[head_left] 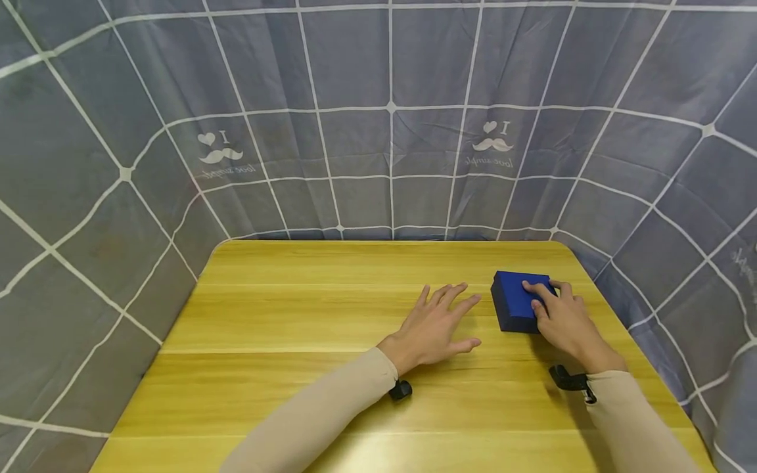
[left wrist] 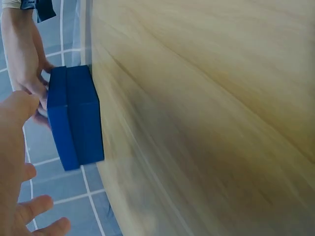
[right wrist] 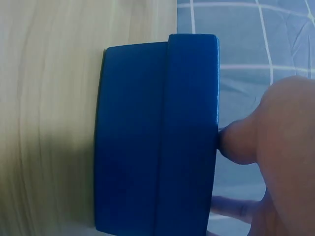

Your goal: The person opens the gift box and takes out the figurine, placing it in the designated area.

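Observation:
A blue lidded box sits near the right side of the wooden table, its lid closed; the right wrist view shows the seam between lid and base on the box's side. My right hand rests on the lid from the right, with the thumb and a fingertip touching its top face. Some of that hand's other fingers are hidden behind the box in the right wrist view. To the left of the box, my left hand hovers over the table with fingers spread, holding nothing.
The yellow wood-grain table has rounded far corners. Around its back and sides hangs a grey-blue curtain with white grid lines. Dark wrist straps sit at both sleeve cuffs, one at the right cuff.

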A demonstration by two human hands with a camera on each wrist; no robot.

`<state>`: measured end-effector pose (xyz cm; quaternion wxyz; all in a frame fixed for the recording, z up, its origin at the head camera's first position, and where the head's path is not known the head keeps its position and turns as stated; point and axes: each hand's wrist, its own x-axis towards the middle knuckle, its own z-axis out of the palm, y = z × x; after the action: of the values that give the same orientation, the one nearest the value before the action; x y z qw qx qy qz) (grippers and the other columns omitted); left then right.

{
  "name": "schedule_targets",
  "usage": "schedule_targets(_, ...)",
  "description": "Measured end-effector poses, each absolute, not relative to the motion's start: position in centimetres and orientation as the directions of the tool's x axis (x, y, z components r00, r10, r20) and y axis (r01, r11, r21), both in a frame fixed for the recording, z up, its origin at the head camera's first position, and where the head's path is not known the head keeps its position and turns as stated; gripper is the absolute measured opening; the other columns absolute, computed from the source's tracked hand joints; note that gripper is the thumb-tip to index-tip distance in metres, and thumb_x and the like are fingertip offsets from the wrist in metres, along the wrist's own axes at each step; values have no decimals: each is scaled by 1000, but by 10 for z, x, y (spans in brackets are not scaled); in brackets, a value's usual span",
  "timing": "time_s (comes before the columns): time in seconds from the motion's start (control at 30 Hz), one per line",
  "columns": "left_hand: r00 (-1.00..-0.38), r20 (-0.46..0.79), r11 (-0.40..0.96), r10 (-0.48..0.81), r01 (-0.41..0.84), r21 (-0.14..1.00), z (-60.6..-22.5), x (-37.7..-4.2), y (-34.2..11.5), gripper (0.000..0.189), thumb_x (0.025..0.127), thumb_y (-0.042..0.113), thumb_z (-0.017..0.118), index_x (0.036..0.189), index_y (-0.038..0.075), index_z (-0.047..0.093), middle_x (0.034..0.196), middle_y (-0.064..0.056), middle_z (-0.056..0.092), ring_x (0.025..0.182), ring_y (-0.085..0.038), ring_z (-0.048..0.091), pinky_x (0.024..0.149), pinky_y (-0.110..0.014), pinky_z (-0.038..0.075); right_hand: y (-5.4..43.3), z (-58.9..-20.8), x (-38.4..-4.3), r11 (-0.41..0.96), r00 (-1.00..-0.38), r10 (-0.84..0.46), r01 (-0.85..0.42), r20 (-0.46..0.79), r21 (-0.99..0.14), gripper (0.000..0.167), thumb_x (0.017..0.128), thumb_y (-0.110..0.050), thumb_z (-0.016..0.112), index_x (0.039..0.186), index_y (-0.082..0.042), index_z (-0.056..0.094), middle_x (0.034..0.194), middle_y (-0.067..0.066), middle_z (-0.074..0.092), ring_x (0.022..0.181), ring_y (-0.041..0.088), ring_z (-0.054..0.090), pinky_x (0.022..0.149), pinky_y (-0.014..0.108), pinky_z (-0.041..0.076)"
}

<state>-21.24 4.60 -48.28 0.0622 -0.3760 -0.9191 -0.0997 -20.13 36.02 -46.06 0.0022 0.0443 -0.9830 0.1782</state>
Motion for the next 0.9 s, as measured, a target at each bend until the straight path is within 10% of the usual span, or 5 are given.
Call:
schedule_targets(0.53,-687,117,678,717,726,115,-486,-212,52,92,114,76,57,188,33,24,195,-5,27,177,-33,39,142,-64,36,308,-461,-189,926,-977,-198,-211,74,-313,46,122,-20,58,166,-10,64,160,50,45,136,80,54,112,89,47)
schedule_targets(0.9,-697,125,687,706,717,119,-484,-214,37,78,116,71,60,180,29,47,189,-8,39,173,-32,44,141,-60,41,284,-461,-185,900,-955,-275,-295,106,-322,48,120,-24,64,166,-11,65,155,46,51,138,70,58,113,84,50)
